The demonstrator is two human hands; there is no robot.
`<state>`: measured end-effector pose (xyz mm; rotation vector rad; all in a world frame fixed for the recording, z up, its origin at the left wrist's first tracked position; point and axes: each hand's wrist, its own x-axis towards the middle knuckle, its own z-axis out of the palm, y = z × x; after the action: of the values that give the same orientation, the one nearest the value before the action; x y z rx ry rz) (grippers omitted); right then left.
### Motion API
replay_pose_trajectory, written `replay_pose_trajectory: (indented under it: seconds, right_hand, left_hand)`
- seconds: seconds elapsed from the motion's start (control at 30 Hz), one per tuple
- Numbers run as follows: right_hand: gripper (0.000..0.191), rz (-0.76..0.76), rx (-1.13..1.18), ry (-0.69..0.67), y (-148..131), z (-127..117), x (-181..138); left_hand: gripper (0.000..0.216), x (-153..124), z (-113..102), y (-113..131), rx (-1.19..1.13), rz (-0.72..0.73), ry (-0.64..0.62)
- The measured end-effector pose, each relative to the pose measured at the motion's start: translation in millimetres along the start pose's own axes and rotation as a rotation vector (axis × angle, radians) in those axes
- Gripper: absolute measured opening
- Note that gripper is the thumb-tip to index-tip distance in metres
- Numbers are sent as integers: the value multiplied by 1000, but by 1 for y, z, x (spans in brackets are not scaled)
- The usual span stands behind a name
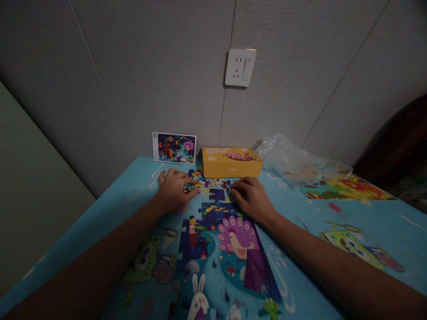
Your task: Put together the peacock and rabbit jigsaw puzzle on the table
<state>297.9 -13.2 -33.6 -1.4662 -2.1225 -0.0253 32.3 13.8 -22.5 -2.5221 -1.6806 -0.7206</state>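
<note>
A partly joined jigsaw puzzle [213, 253] lies on the blue cloth, showing a purple peacock and a white rabbit. Beyond its far edge is a loose dark purple puzzle piece [216, 194], with a cluster of small colourful pieces [211, 182] farther back. My left hand [175, 190] rests at the left of this cluster, fingers stretched and thumb apart, its fingertips over some pieces. On the right side, my right hand [251, 198] has its fingers curled, with a dark puzzle piece [228, 185] at the fingertips. Its grip is partly hidden.
Behind the pieces stands a yellow puzzle box [232, 169]. A picture card [176, 148] leans on the wall to its left. Crumpled clear plastic [287, 158] and a colourful sheet [350, 189] lie at the right. A socket [240, 67] is on the wall.
</note>
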Motion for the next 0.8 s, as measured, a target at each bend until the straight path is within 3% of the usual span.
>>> replay_pose_trajectory:
  seconds: [0.23,0.37,0.47,0.57,0.63,0.7,0.8]
  right_hand:
    - [22,-26,-240,-15,-16,0,7]
    - [21,-8,-271,54,-27,-3,13]
    - [39,-75,-109,48,-32,-4,13]
    - [63,-210,115,-19,-35,-5,11]
    - [59,-292,189,-42,-35,-6,10]
    - [50,-275,205,-29,-33,-7,9]
    - [42,-136,138,-10,-24,-8,10]
  left_hand:
    - [32,2,3,-8,20,-19,133]
    - [35,3,-3,-8,46,-32,187]
    - [32,1,-7,-3,-26,75,297]
    - [27,0,-7,5,-119,316,336]
    - [25,-1,-6,8,-176,459,294]
    - [24,-1,-6,8,-201,515,257]
    - [26,0,-7,4,-153,407,264]
